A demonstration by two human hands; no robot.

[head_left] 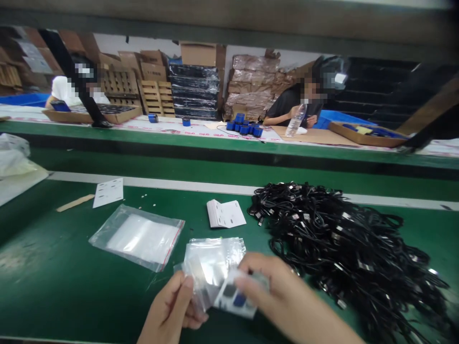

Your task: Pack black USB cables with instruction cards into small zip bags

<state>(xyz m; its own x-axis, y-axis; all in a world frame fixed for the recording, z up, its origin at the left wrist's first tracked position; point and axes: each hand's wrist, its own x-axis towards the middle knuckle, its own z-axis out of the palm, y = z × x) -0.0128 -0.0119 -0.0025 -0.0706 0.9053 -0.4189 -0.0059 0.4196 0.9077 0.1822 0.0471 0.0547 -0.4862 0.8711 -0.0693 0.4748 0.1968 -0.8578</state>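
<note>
My left hand (175, 303) pinches a small clear plastic bag (201, 291) between thumb and fingers. In my right hand (263, 282) is a white printed card (236, 296) with dark and blue pictures, its left edge meeting the bag's opening side; whether it is inside the bag I cannot tell. Just beyond my hands lies a stack of clear bags (215, 255). Behind that stack sits a pile of folded white leaflets (227, 213). To the left, a larger clear bag with a red seal line (138, 236) lies flat, with white contents.
A large heap of black USB cables (344, 248) covers the right side of the green bench. At the left are a loose printed sheet (108, 192), a wooden stick (75, 203) and a plastic bag (16, 162). Across the bench, two people sit near blue cylinders (244, 126) and a bottle (296, 120).
</note>
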